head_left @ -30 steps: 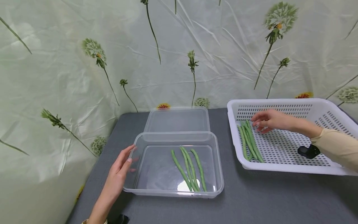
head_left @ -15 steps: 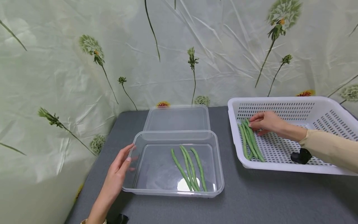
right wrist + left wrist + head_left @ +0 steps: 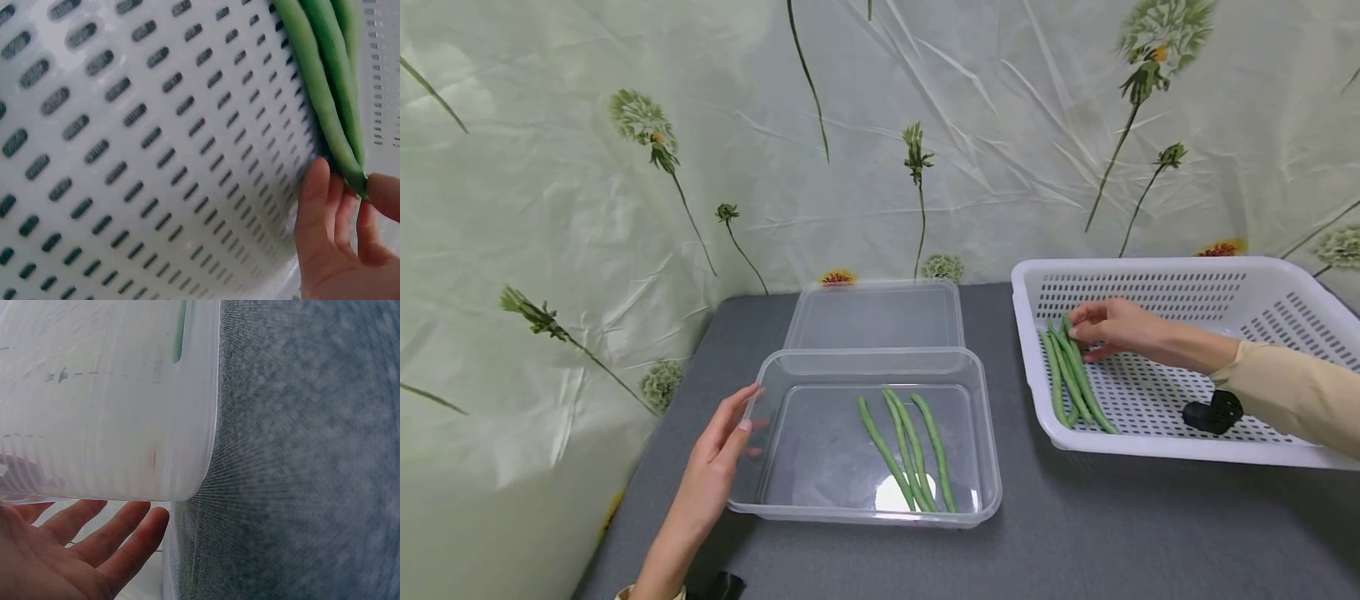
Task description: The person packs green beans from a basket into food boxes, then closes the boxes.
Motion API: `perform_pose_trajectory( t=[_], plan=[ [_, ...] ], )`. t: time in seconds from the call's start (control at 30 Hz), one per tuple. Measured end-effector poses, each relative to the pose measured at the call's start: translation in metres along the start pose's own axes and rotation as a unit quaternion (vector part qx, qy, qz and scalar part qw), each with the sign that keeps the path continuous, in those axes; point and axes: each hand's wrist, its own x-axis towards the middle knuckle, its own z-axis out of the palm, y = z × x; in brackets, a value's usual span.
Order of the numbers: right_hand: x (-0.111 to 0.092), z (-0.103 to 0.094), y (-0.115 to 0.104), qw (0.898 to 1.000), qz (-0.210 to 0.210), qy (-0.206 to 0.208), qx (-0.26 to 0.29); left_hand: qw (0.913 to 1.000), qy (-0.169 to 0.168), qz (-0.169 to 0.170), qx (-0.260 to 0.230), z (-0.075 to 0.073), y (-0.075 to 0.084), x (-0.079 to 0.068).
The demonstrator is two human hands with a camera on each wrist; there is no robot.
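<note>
In the white basket [image 3: 1150, 450], my right hand [image 3: 1120, 325] pinches the tip of one green bean [image 3: 322, 81] between thumb and fingers. That bean lies against several other green beans [image 3: 1057, 379] along the basket's left side. My left hand [image 3: 711, 467] touches the left wall of a clear plastic container [image 3: 865, 517], its fingers extended and partly seen through the plastic. In the left wrist view the fingers [image 3: 119, 528] lie loosely along the container's outside. Several green beans [image 3: 910, 450] rest side by side in the container's right half.
A clear flat lid [image 3: 880, 315] lies behind the container, by the flower-print sheet [image 3: 850, 192] that hangs at the back. Grey cloth [image 3: 865, 567] covers the table. A black strap piece [image 3: 1213, 412] sits at the right wrist, over the basket.
My right hand has moved slightly left onto the beans and now pinches one. That bean's near end has shifted a little to the right. The left hand has stayed at the container.
</note>
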Motion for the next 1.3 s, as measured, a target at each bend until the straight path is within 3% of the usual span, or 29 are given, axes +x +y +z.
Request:
perform_pose_trajectory(
  t=[0.57,0.83,0.97,1.1,1.2,1.3],
  plan=[
    [-0.018,-0.013,-0.003,0.994,0.021,-0.08,0.075,0.9998,-0.008,-0.014,0.014,-0.001,0.002,0.001],
    [-0.021,-0.019,-0.001,0.988,0.036,-0.137,0.056,0.9999,-0.003,-0.011,0.01,0.0,0.002,-0.001],
    [-0.023,-0.019,-0.003,0.984,0.027,-0.167,0.063,0.9998,-0.005,-0.014,0.014,0.0,0.0,-0.002],
    [-0.026,-0.019,-0.006,0.979,-0.01,-0.185,0.085,0.9997,-0.001,-0.015,0.017,0.0,-0.001,-0.001],
    [-0.031,-0.018,-0.011,0.981,-0.039,-0.174,0.074,0.9997,-0.001,-0.016,0.017,0.0,-0.001,0.0],
    [-0.037,-0.017,-0.02,0.989,-0.056,-0.131,0.04,0.9997,-0.001,-0.018,0.017,0.0,-0.001,0.0]
  ],
)
